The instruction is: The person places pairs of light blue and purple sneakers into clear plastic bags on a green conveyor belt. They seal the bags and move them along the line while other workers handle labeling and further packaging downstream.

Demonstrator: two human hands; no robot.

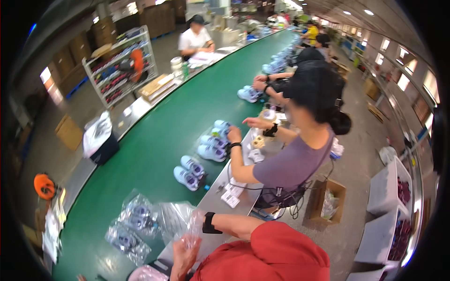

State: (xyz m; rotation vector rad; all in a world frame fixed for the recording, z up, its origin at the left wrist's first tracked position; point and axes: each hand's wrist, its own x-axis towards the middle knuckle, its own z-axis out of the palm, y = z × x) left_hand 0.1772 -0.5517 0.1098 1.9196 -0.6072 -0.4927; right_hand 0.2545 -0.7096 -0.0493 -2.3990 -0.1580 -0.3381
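Observation:
A clear plastic bag point(176, 218) stretches between my hands at the near edge of the green conveyor belt point(101, 210). My left hand point(185, 253) pinches it low down, near the bottom of the view. Above it, my right hand point(198, 225), with a black band at the wrist, grips the bag too; its fingers blur behind the film. Just left of the bag, light-blue shoes in clear bags point(139, 216) lie on the belt, with another bagged shoe point(125, 240) nearer me. Below my left hand sits a pale pink rounded object point(147, 273), partly cut off.
Unbagged light-blue shoes point(189, 172) line the belt ahead. A co-worker in purple point(295, 159) handles shoes on my right. White paper slips point(230, 199) lie on the metal ledge. Across the belt stand a dark lined bin point(101, 140) and a shoe rack point(123, 68).

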